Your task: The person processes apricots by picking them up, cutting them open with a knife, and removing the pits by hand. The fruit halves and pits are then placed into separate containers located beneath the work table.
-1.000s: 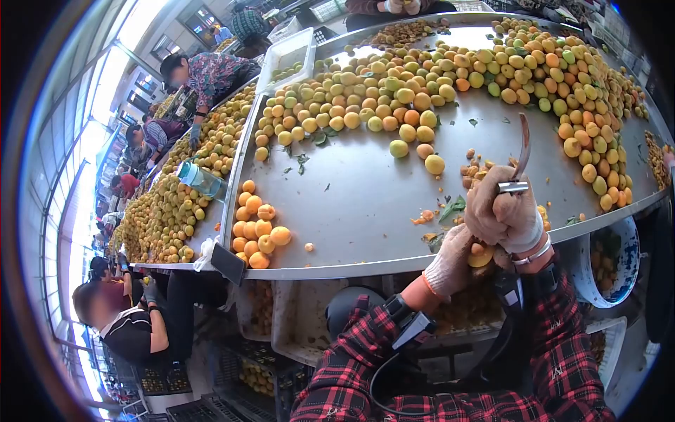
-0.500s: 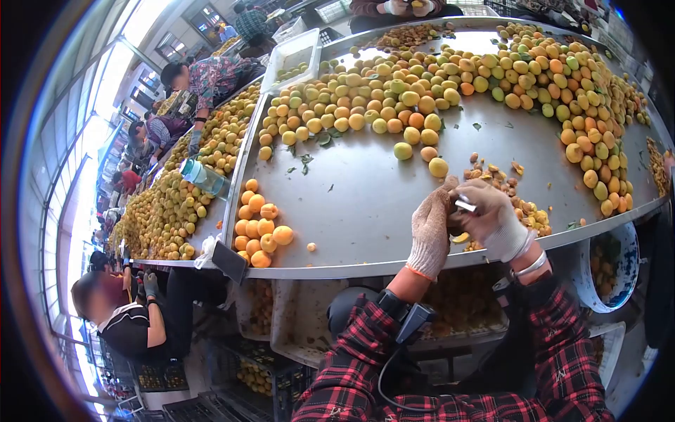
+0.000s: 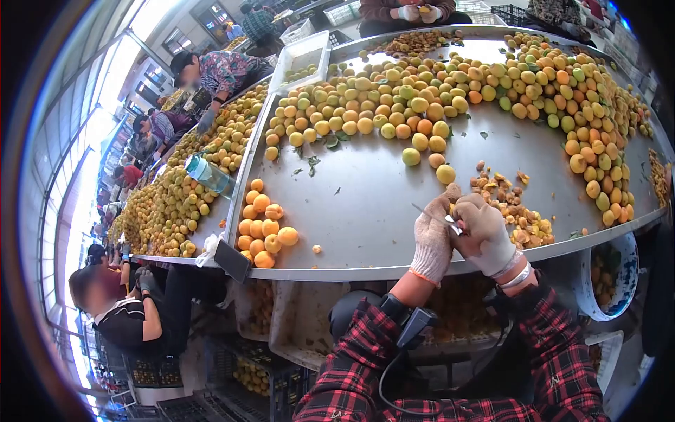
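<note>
Silver, thin-bladed metal tool (image 3: 452, 222) | hanging above grey metal table (image 3: 351, 218), near side | pale-gloved right hand (image 3: 482, 228): fingers curling round it | pale-gloved left hand (image 3: 433, 231): fingers bending inward, contents hidden, cannot tell | probably handling light, stiff, sharp-edged; grip belonging behind its blade

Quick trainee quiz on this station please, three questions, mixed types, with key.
1. True or false: the wearer's left hand is bare.

2. Which lies nearest the wearer's right hand?
A) the water bottle
B) the fruit pieces
C) the white tray

3. Fill in, from the wearer's view: the small group of orange fruits lies toward the ____ end of the metal table.

Key:
1. False; it wears a glove, as does the right hand, which holds a thin tool.
2. B
3. left
</note>
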{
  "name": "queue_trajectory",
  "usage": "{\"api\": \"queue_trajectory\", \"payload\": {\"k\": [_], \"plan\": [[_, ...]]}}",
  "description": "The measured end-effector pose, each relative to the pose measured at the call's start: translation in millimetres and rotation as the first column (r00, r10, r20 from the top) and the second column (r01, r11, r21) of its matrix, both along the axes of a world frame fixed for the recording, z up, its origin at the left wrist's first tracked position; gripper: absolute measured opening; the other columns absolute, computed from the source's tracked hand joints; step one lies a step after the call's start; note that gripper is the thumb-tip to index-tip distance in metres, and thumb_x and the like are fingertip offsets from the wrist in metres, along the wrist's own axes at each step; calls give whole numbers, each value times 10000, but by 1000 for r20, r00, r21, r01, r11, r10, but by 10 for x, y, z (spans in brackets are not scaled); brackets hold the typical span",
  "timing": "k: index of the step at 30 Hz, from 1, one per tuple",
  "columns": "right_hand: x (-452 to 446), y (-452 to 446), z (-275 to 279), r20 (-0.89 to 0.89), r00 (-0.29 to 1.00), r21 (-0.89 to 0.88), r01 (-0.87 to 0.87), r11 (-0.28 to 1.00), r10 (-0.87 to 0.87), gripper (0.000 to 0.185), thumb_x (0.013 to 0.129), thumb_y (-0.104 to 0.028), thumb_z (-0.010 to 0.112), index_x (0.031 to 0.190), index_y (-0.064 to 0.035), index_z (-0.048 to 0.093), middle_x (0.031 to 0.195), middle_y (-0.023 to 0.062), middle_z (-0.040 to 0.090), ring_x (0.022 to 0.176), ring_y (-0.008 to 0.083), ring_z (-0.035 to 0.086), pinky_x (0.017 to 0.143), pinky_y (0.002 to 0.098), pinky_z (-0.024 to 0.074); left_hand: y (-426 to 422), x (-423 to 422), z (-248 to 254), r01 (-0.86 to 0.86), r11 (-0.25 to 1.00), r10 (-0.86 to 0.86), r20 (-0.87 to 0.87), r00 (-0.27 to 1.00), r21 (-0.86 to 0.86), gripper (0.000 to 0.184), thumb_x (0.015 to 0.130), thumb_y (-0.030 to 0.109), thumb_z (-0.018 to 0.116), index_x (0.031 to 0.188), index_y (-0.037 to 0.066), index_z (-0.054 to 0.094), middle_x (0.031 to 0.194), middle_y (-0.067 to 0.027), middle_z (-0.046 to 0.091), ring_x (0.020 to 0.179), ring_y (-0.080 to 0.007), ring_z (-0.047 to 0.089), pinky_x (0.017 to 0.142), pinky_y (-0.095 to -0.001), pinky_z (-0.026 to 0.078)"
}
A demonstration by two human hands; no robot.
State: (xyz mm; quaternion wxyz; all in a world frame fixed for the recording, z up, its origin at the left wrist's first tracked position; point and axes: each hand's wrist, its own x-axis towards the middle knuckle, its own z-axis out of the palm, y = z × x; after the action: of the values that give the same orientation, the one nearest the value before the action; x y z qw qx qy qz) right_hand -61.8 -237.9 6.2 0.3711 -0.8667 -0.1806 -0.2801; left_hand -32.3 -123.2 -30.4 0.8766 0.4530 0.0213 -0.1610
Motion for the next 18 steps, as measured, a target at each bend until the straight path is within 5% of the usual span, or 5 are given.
{"api": "queue_trajectory", "payload": {"k": [4,5,8,12,18], "plan": [[86,-123,-48,52,991,218,110,970,-124,195,743,-30,704,886,-46,572,794,125,571,670,297,593,616,349,489,-6,-32,55,-62,995,76,176,981,-83,405,1043,268,443,1270,-51,546,1195,-109,600,998,-190,608,902,-337,502],[54,-167,35,-91,989,345,143,928,-119,143,767,-40,695,851,-37,579,745,128,572,620,230,570,609,317,474,47,-8,90,-3,996,18,163,986,-93,403,1042,277,439,1262,-42,549,1193,-110,601,1000,-201,611,909,-342,499],[66,-415,128,-138,974,314,218,924,-182,126,761,-42,701,801,-31,582,717,131,575,607,185,550,597,304,465,139,70,137,78,985,-57,137,989,-156,406,1041,298,428,1265,-22,542,1199,-116,600,1011,-223,617,922,-360,499],[30,-651,110,-358,918,168,241,956,-169,149,767,-107,675,822,9,599,741,189,584,651,308,605,623,357,486,121,93,148,75,938,-58,61,996,-338,461,1042,357,401,1312,-6,486,1243,-145,588,1105,-270,607,965,-404,502],[-30,-693,28,-323,932,134,220,966,-167,212,746,-111,681,928,-8,650,777,184,608,707,332,625,650,367,500,79,77,174,68,925,-76,-7,997,-373,440,1047,307,399,1333,-21,456,1288,-180,561,1168,-338,577,995,-456,496]]}}
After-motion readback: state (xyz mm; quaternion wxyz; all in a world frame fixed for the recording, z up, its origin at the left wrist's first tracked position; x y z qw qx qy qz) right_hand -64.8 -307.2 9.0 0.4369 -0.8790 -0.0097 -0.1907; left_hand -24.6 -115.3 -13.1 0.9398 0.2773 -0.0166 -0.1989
